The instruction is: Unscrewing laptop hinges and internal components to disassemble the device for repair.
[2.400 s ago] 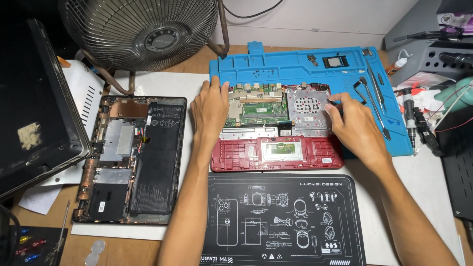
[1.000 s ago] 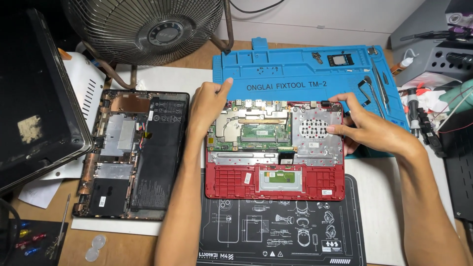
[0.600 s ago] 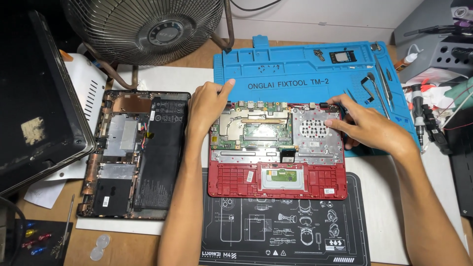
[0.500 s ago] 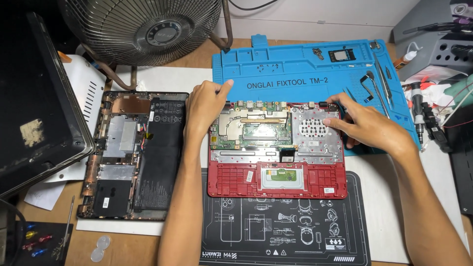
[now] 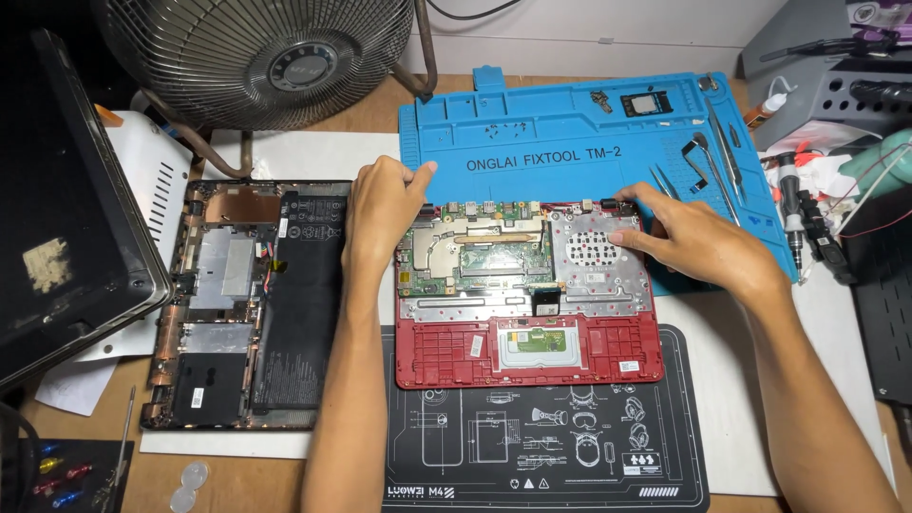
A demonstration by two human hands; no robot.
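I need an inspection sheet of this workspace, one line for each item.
Surface: wooden table, with a blue mat and a black mat.
Job's things: open red laptop, boards exposed.
Clutter: black laptop base, tweezers, coins, white bottle.
Grippers: left hand on the red laptop's upper left corner; right hand on its upper right corner.
Cables: red wire at the right edge.
Surroundings: fan, grey tool rack.

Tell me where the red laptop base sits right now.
In the head view, the red laptop base lies centre, between the blue repair mat and the black mat, right of the black laptop chassis.
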